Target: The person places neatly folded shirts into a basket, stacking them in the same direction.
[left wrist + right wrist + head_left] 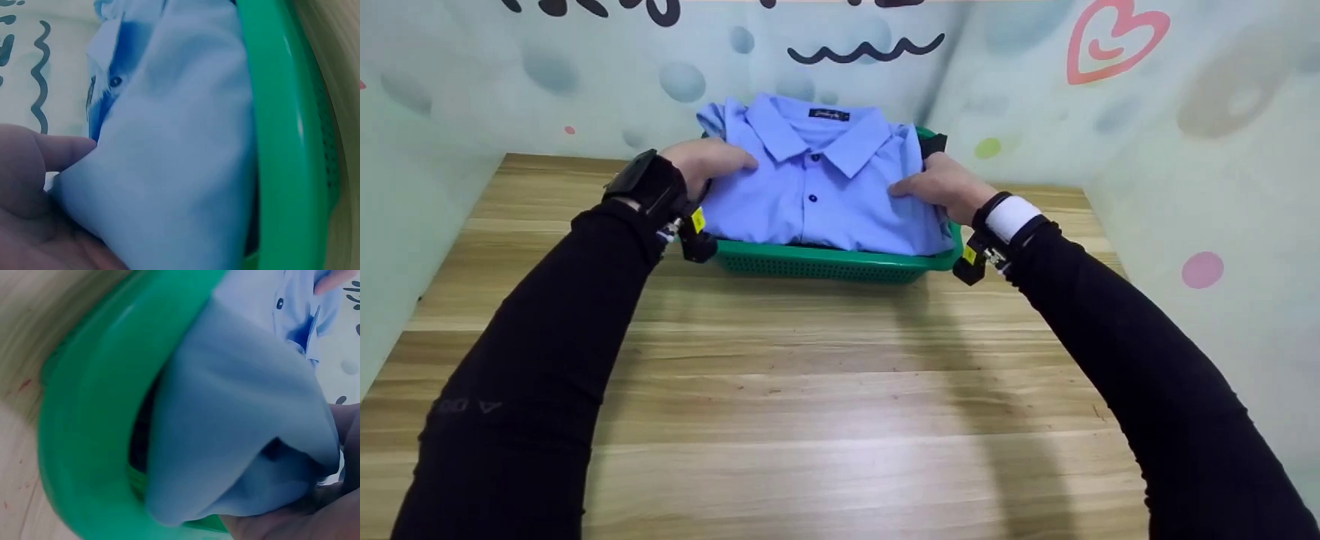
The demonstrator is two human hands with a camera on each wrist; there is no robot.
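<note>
A folded light-blue collared shirt with dark buttons lies in a green plastic basket, collar toward the wall. My left hand holds the shirt's left side, thumb on top and fingers beneath the fabric, as the left wrist view shows. On the opposite side my right hand grips the shirt the same way, thumb over the cloth. In the right wrist view, the shirt's corner hangs just inside the basket rim. Something dark shows under the shirt there; its kind is hidden.
The basket stands at the back of a wooden table, close to a patterned wall covering. Side walls rise at left and right. A black piece sticks out by the basket's right back corner.
</note>
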